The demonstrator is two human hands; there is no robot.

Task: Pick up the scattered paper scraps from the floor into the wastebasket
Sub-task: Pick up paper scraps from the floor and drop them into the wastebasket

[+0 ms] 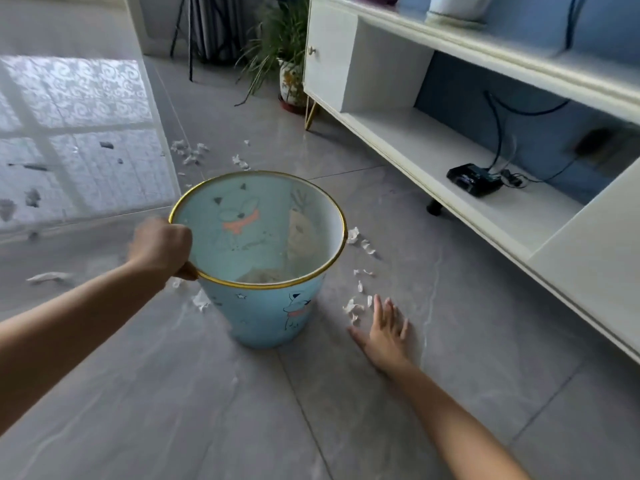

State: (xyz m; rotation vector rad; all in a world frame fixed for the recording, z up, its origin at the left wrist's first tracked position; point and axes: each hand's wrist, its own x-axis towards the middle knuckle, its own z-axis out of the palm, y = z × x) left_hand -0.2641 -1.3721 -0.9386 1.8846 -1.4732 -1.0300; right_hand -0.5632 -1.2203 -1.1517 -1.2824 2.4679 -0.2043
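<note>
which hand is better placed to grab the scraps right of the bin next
Right. The right hand is open, fingers straight, low at the floor next to the paper scraps. The left hand is busy gripping the wastebasket rim.

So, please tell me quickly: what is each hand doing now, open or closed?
Left hand: closed, gripping the gold rim of the wastebasket.
Right hand: open, fingers straight, reaching toward the paper scraps; holds nothing.

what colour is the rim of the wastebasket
Gold, a thin band round the light blue wastebasket; the head view shows it.
</note>
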